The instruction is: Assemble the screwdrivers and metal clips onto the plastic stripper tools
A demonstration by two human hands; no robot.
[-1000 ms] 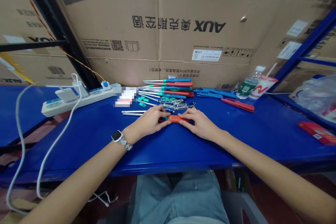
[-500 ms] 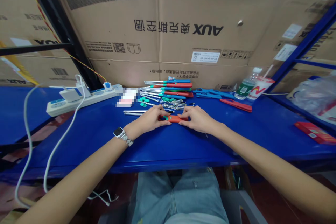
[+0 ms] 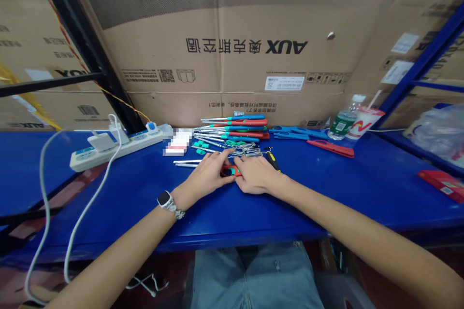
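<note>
An orange lighter handle [image 3: 230, 171] with a teal-green part lies low over the blue table, between my hands. My left hand [image 3: 207, 172] pinches its left end between thumb and fingers. My right hand [image 3: 255, 174] is closed over the other end and hides most of it. Just behind my hands lie thin metal tubes [image 3: 185, 163], small teal caps [image 3: 201, 145] and a cluster of clear and metal small parts [image 3: 243, 149]. A screwdriver with a black and yellow handle [image 3: 272, 160] sits beyond my right hand.
Stick lighters with blue and red handles [image 3: 250, 129] are piled at the back. Blue handle shells [image 3: 297, 133] and a red one [image 3: 330, 148] lie right of them, near a bottle [image 3: 342, 123] and paper cup [image 3: 364, 123]. A power strip [image 3: 108, 152] stands left; a red box [image 3: 442, 184] right.
My right hand has shifted left and turned over the orange handle, covering its right part. The screwdriver handle now shows behind it. The view has tilted up slightly.
</note>
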